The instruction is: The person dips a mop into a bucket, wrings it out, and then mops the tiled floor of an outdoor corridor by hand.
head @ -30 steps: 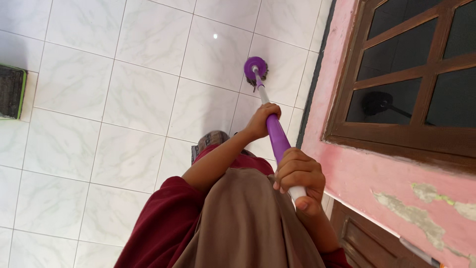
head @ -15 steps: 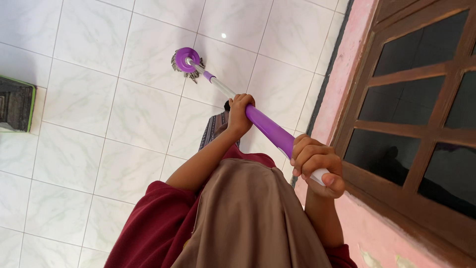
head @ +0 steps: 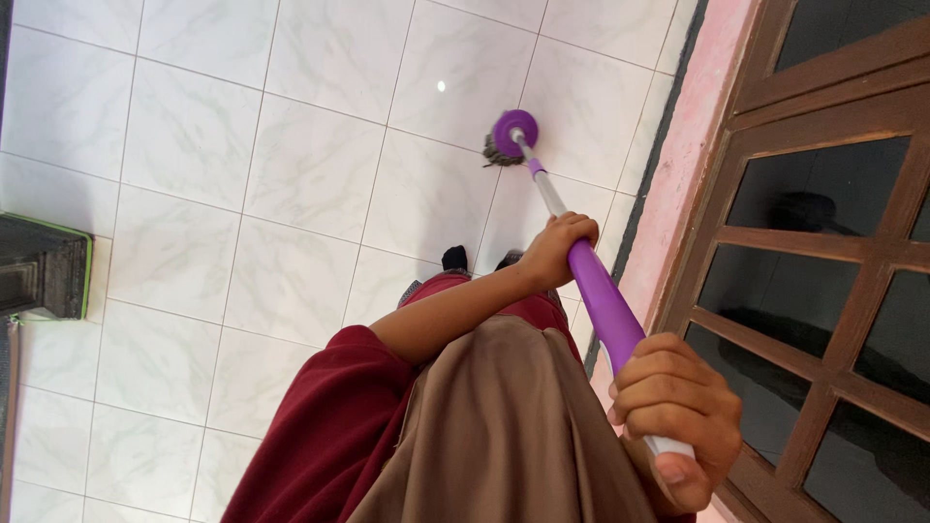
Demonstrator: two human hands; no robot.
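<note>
Long purple-and-silver spin mop [head: 581,263], slanted from lower right up to a round purple disc head [head: 513,129] with grey strands [head: 499,153] pressed onto the white marble-patterned floor tiles [head: 291,165], close to the dark strip at the foot of the pink painted wall [head: 683,145]. Thin silver metal section just behind the head, thicker purple plastic sleeve below it, white end cap [head: 668,446] showing under the nearer grip. Gripped midway along the shaft by the left hand [head: 560,247], fingers curled together around the top of the purple sleeve, bare forearm stretched out from a dark red sleeve [head: 339,416]. Gripped at the near end by the right hand [head: 678,416], fingers clamped tight around the purple sleeve, thumb folded over the white cap. Between the two arms, a brown cloth garment [head: 494,436] hanging down, more dark red fabric beneath it near the floor. Two dark toes or shoe tips [head: 455,258] peeking out on the tiles just past the fabric. On the right, a brown wooden window frame [head: 775,242] with dark glass panes, set in the pink wall just beside the mop handle. Far left, well apart from the mop, a dark mat with a green edge [head: 44,266] lying on the tiles. Small bright light reflection on a tile near the mop head.
</note>
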